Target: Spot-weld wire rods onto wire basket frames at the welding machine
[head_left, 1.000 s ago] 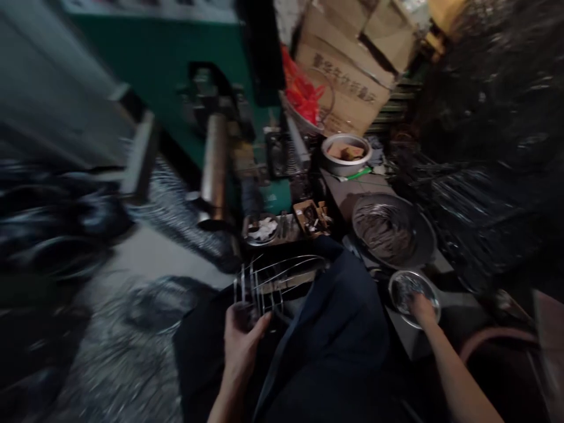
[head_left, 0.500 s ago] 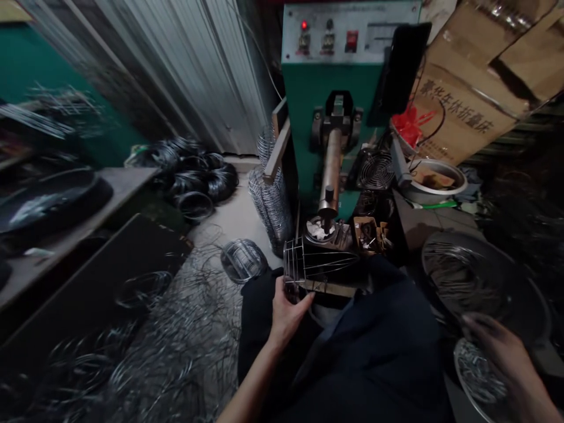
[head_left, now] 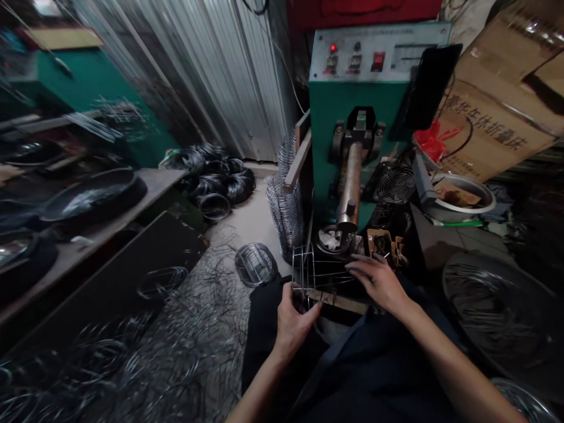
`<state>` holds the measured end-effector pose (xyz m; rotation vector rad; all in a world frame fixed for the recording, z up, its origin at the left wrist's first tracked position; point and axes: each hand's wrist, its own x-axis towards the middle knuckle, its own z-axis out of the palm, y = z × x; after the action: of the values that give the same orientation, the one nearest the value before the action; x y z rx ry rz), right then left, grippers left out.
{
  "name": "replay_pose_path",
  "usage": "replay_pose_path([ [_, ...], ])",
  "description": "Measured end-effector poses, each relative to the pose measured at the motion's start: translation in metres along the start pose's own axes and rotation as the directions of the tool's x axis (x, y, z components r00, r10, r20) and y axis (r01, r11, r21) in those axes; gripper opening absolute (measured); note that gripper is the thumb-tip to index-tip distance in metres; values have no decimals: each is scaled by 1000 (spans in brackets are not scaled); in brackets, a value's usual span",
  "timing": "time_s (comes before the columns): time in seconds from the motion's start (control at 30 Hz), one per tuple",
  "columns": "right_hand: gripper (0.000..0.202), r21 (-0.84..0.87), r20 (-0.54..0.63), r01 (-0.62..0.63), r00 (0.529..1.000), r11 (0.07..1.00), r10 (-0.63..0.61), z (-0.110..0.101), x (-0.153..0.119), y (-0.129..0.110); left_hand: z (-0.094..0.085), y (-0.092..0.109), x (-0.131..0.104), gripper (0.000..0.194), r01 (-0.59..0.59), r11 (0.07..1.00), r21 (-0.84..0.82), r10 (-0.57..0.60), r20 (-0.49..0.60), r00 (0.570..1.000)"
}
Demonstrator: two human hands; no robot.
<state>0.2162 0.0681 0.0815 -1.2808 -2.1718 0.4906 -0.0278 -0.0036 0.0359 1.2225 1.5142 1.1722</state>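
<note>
My left hand (head_left: 296, 320) is closed around the lower edge of a wire frame (head_left: 304, 267), a small cage of bent metal wires with long wires reaching to the right. My right hand (head_left: 382, 283) is at the right end of those long wires, its fingers bent together. Whatever lies between its fingertips is too small to make out. Just above the wires, the metal arm (head_left: 351, 182) of a green machine (head_left: 332, 117) points down over a round dish (head_left: 332, 239) with white material in it.
Wire scraps (head_left: 189, 317) cover the floor at left, beside a round wire grid (head_left: 255, 264). A stack of wire pieces (head_left: 286, 214) stands against the machine. Right of it are a small cardboard box (head_left: 383, 242), a metal bowl (head_left: 462, 200) and a large dark pan (head_left: 453, 282).
My right hand has moved from the bowl of small metal pieces at lower right to the long wires of the frame. My left hand keeps its hold. The view has shifted left and up.
</note>
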Motion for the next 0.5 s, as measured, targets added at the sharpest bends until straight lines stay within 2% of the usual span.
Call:
replay_pose_path([
  [0.1, 24, -117, 40, 48, 998, 992, -44, 12, 4, 7, 0, -2, 5, 44, 9, 1000, -24, -9, 5, 1000],
  [0.23, 34, -235, 4, 120, 992, 965, -122, 20, 3, 11, 4, -4, 12, 45, 9, 997, -76, -8, 16, 1000],
  [0.4, 31, -238, -117, 184, 969, 954, -217, 17, 5, 9, 8, -8, 16, 47, 0, 1000, -2, 0, -9, 1000],
  [0.5, 29, -225, -147, 201, 960, 953, -237, 14, 8, 8, 8, -10, 18, 47, -9, 1000, 16, 9, -11, 1000],
])
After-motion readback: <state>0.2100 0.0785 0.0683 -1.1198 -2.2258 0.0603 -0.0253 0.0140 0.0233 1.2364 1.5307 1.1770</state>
